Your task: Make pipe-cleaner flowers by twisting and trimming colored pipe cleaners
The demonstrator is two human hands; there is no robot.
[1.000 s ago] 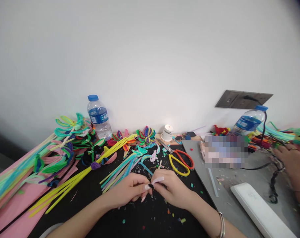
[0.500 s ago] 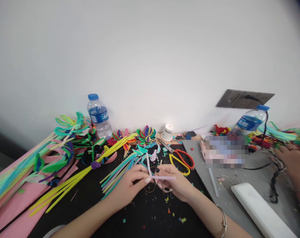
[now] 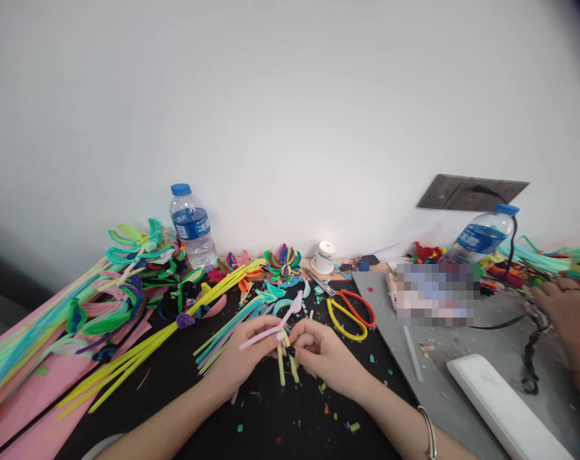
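A white wall (image 3: 290, 115) forms the rear boundary. Against it stands my bench (image 3: 251, 425), its surface black in front of me and grey to the right. A pink sheet (image 3: 36, 409) covers the left end, with a bundle of coloured stems (image 3: 50, 348) lying across it. Closer to the centre, a yellow bundle (image 3: 218, 289) slants toward the wall, gathered by a purple tie.

On the grey section lies a long white case (image 3: 505, 406). Beyond it, at the right edge, a co-worker's hand (image 3: 563, 313) rests among coloured pieces. One water bottle (image 3: 191, 223) stands upright near the wall; a second bottle (image 3: 484, 236) leans at the right.

My left grip (image 3: 254, 345) is at bench centre, grasping a bent lilac strip (image 3: 261, 338) between thumb and fingers; one arm of the strip points left, the other away from me. My right grip (image 3: 321, 351) is just beside it, pinching a yellow-green strip (image 3: 281, 367). Two lengths of this colour project toward me; their join is hidden by my fingers.

Scissors (image 3: 332, 291) with one yellow and one red handle lie beyond my right grip. Small scraps (image 3: 355, 427) are scattered over the black surface.
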